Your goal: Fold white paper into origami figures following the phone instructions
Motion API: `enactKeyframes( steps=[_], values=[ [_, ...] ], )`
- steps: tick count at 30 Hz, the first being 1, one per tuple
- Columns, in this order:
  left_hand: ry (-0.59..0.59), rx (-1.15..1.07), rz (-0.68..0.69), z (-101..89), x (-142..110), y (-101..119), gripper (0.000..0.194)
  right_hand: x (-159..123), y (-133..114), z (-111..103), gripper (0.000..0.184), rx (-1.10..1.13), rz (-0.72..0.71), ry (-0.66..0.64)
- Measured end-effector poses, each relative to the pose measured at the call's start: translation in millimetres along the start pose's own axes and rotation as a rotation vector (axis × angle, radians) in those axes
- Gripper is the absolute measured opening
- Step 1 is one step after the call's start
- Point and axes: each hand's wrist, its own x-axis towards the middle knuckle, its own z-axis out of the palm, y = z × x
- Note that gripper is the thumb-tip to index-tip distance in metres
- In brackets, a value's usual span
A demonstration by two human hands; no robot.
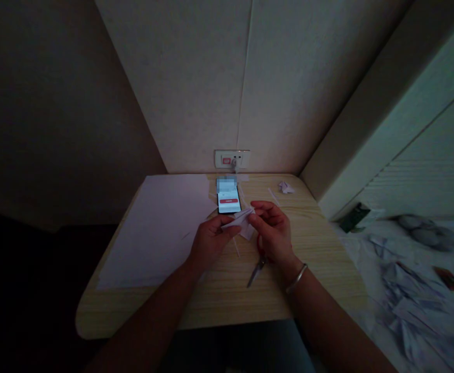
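A small piece of folded white paper (pixel 239 219) is held above the table between my two hands. My left hand (pixel 210 239) pinches its left end between thumb and fingers. At the other end, the fingertips of my right hand (pixel 273 228) grip the pointed tip. Beneath my right hand lie scissors (pixel 254 273) with red handles, partly hidden by the palm, blades toward me. A phone (pixel 229 199) with a lit screen lies just beyond the folded paper. To the left, a large white sheet (pixel 157 228) lies flat.
A small folded paper piece (pixel 286 187) sits at the table's back right. Thin paper strips lie about the wooden table (pixel 320 274). A wall socket (pixel 232 159) with a plug is behind. Crumpled papers (pixel 416 316) and grey slippers (pixel 426 231) lie to the right.
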Motion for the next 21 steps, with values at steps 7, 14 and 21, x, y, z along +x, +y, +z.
enactKeyframes(
  steps=[7, 14, 21],
  values=[
    [0.002, -0.008, 0.019, 0.1, -0.4, -6.8, 0.015, -2.5, -4.3, -2.2, 0.01, -0.068, -0.061, -0.083],
    [-0.03, 0.083, 0.143, -0.5, -2.6, -6.6, 0.018, -4.8, -6.0, -3.4, 0.008, -0.17, -0.235, -0.158],
    [0.016, 0.086, 0.206, -4.2, -3.8, -5.2, 0.015, -8.6, -9.7, -3.4, 0.012, -0.233, -0.392, -0.258]
  ],
)
